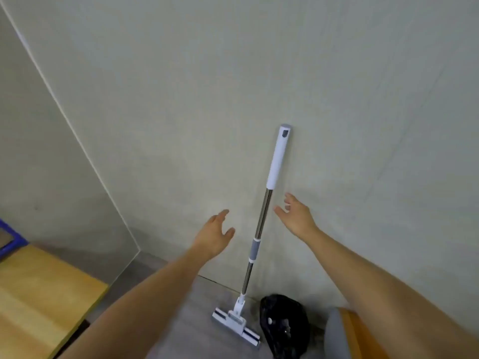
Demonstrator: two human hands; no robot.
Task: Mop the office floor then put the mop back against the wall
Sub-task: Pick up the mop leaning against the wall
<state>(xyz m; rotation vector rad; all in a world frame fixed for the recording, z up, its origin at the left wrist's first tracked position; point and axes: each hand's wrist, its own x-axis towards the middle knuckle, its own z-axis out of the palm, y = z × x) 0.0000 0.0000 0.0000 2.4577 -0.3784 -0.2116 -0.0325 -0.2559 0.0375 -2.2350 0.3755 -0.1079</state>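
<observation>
Mop (261,224): it stands tilted, with its white top touching the wall (181,99) and its flat mop head (236,325) on the floor (202,294), so the wall holds it up
Left hand (212,237): open, fingers spread, just beside the pole, not touching it
Right hand (295,216): open too, fingers spread, near the pole on the other side, holding nothing
Why: one hand is on each side, I think to be ready if the pole slips
Around: a wooden bench (39,294) on the left, a blue thing (10,237) past it, a grey and orange thing (344,332) low on the right
In the way: a black bag (285,325) lies right beside the mop head and could get bumped
</observation>
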